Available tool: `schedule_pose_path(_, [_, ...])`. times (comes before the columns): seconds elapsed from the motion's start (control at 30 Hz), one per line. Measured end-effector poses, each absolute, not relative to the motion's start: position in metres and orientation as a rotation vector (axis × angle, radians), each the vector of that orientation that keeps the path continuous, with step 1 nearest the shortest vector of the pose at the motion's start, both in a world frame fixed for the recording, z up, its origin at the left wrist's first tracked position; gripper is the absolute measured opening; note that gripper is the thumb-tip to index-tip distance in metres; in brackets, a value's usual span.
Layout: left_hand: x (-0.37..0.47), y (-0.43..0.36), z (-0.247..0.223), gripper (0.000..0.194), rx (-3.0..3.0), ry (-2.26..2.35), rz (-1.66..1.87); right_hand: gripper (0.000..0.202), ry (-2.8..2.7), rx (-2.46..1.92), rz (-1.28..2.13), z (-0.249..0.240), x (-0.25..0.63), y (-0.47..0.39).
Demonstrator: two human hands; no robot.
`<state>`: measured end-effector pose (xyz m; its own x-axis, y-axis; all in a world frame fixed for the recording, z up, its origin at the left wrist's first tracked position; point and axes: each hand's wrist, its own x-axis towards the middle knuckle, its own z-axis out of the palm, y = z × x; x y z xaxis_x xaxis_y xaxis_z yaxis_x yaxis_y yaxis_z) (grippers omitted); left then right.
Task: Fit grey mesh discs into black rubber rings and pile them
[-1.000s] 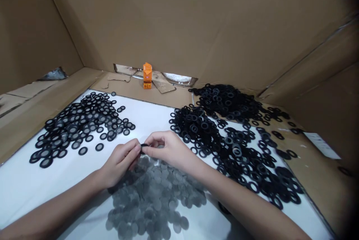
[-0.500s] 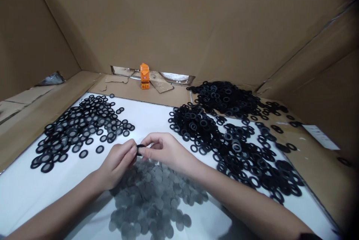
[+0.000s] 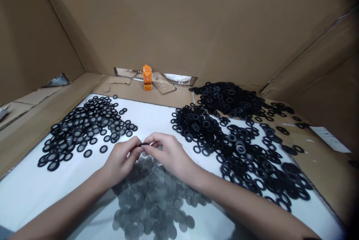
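Between my two hands is a black rubber ring point(image 3: 144, 144), seen nearly edge-on. My left hand point(image 3: 123, 157) pinches its left side, and my right hand point(image 3: 164, 152) pinches its right side. Whether a disc sits inside the ring cannot be made out. Below the hands spreads a heap of thin grey mesh discs point(image 3: 153, 199) on the white board point(image 3: 28, 195). To the left lies a pile of black rings with grey discs in them point(image 3: 81, 128). On the right, plain black rings point(image 3: 246, 154) are heaped across the board.
Another mound of black rings point(image 3: 232, 98) lies on cardboard at the back right. An orange carton point(image 3: 147, 77) stands by the back wall. Tall cardboard walls point(image 3: 168, 19) enclose the work area. A white paper label point(image 3: 329, 139) lies at the right.
The ring has tilted from showing its face to nearly edge-on. My fingers have shifted around it, both hands still gripping. The whole view has moved slightly.
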<state>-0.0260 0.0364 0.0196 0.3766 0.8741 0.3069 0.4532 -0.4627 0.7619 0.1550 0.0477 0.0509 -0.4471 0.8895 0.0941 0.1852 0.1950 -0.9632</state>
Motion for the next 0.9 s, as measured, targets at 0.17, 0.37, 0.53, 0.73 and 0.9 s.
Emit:
schedule_pose_path(0.17, [-0.024, 0.033, 0.022, 0.034, 1.803, 1.057, 1.037, 0.008, -1.721, -0.969, 1.392, 0.055, 0.153, 0.046])
schedule_pose_path(0.37, [-0.018, 0.027, 0.018, 0.036, 1.606, 1.068, 1.098, 0.004, -1.563, -1.042, 1.482, 0.057, 0.148, 0.042])
schedule_pose_path(0.53, [-0.017, 0.024, 0.012, 0.033, 1.657, 1.180, 1.192, 0.015, -1.373, -0.959, 1.706, 0.057, 0.148, 0.044])
schedule_pose_path(0.73, [-0.015, 0.025, 0.016, 0.030, 1.658, 1.110, 1.046, 0.029, -1.221, -0.939, 1.838, 0.050, 0.149, 0.047])
schedule_pose_path(0.9, [-0.021, 0.029, 0.024, 0.025, 1.807, 1.081, 1.022, 0.032, -1.461, -0.982, 1.711, 0.048, 0.154, 0.050])
